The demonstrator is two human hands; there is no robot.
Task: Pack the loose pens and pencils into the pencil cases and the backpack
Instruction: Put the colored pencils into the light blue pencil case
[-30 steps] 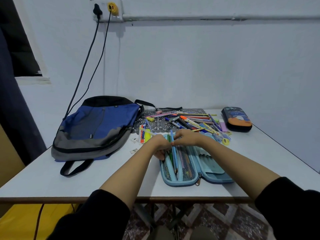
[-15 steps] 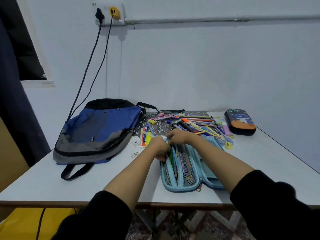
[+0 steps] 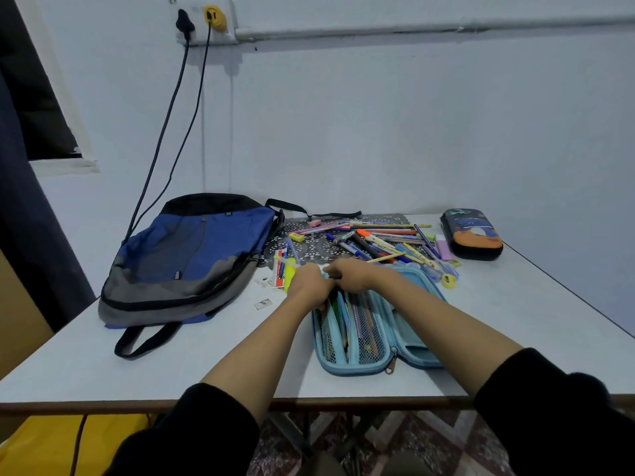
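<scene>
We recorded the worktop (image 3: 515,338) as smooth, matt white laminate with a brown, wood-look front edge. The backpack (image 3: 192,255) was matt woven cloth with webbing straps. The light-blue pencil case (image 3: 357,367) showed a cloth shell, open mesh pockets and a metal zip pull (image 3: 390,367). The dark pencil case (image 3: 472,235) had a smooth, faintly glossy printed shell. We noted glossy plastic barrels among the loose pens and pencils (image 3: 381,240). The sleeves (image 3: 192,438) were matt black cloth.

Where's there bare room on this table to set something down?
Bare tabletop lies right of the open blue pencil case, in front of the dark pencil case, and along the front edge in front of the backpack. Crowded: the loose pens at the back.
</scene>
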